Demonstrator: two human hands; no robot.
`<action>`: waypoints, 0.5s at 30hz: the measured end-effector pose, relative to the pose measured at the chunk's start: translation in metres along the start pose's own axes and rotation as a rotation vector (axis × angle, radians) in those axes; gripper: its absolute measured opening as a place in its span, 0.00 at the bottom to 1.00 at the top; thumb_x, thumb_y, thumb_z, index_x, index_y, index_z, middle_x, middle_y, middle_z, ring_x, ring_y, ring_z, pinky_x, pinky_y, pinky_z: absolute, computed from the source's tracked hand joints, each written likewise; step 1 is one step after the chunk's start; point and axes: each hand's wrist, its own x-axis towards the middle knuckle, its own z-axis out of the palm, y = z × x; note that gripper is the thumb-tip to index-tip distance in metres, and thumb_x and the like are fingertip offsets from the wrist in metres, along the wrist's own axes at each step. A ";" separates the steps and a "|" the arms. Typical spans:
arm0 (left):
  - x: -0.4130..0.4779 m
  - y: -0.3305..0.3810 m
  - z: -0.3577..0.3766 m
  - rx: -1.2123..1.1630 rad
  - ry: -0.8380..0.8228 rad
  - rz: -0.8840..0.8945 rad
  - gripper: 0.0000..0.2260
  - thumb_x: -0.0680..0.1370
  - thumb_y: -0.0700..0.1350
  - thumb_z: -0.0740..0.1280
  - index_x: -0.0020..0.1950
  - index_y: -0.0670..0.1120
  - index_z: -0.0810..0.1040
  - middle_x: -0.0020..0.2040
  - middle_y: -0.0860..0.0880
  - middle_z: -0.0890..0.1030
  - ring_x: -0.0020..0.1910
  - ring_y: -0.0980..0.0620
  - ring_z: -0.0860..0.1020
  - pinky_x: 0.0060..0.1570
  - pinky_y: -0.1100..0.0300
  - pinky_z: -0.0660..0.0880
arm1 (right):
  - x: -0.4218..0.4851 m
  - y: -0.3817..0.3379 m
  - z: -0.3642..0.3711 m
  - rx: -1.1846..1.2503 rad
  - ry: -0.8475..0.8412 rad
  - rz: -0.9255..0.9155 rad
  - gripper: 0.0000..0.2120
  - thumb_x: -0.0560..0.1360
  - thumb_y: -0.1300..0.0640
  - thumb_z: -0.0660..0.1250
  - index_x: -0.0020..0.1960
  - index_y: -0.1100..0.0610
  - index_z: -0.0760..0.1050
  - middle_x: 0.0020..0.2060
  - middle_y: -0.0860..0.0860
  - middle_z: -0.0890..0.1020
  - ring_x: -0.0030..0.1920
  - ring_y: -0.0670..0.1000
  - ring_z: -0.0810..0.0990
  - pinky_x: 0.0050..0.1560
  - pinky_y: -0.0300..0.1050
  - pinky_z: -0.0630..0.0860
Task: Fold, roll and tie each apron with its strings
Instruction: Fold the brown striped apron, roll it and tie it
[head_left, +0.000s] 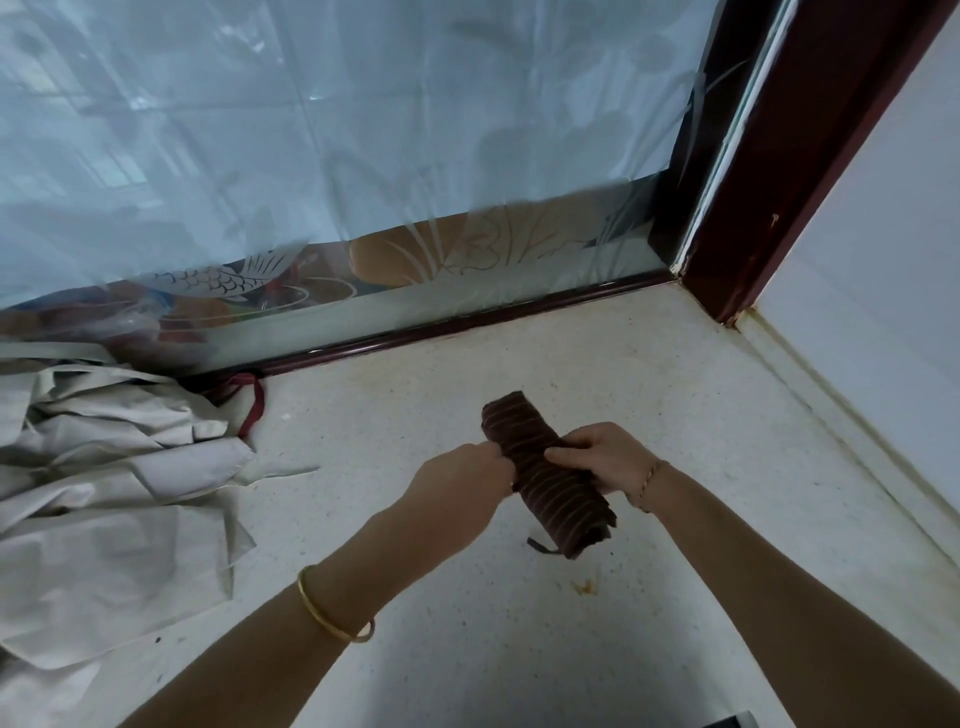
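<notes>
Head view: the rolled apron (558, 491), dark maroon with thin pale stripes, is a little right of the middle of the frame, over the speckled bench (467, 649). I cannot tell whether it rests on the bench or is lifted from it. Its long axis goes from the upper left to the lower right of the frame, with the far end pointing toward the glass pane (363, 156).

The right hand (605, 452) lies across the middle of the roll, and its grip is curled over the top from the right side. The left hand (460, 480) meets the roll from the left at the same height. Its grip is pressed together at the edge of the roll, but whether it pinches cloth or a string is hidden.

So both hands are at the middle of the roll, one on each side. A short string end (540, 545) hangs free under the near end, closer to the left hand. I judge that the tie must go around the middle, across the long axis.

The pale aprons (114, 467) lie crumpled at the left edge, well apart.
</notes>
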 end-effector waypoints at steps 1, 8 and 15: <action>-0.003 0.005 -0.001 0.081 0.019 0.076 0.10 0.80 0.41 0.59 0.59 0.45 0.75 0.56 0.48 0.74 0.53 0.51 0.73 0.51 0.60 0.73 | -0.001 -0.003 -0.001 -0.139 -0.056 -0.010 0.06 0.75 0.56 0.69 0.45 0.59 0.81 0.41 0.55 0.83 0.40 0.50 0.82 0.40 0.42 0.81; 0.002 -0.004 -0.009 0.016 0.118 0.368 0.13 0.81 0.48 0.60 0.65 0.49 0.73 0.72 0.46 0.63 0.65 0.47 0.69 0.65 0.55 0.68 | -0.005 -0.039 -0.001 -0.627 -0.330 -0.157 0.03 0.74 0.55 0.70 0.42 0.52 0.78 0.35 0.48 0.79 0.35 0.44 0.76 0.42 0.41 0.75; 0.020 -0.014 -0.008 -0.173 -0.257 0.187 0.08 0.83 0.48 0.54 0.48 0.51 0.71 0.47 0.48 0.77 0.45 0.47 0.75 0.48 0.54 0.69 | -0.006 -0.041 0.012 -0.905 -0.281 -0.290 0.13 0.74 0.54 0.69 0.56 0.58 0.78 0.38 0.44 0.76 0.38 0.42 0.72 0.38 0.31 0.66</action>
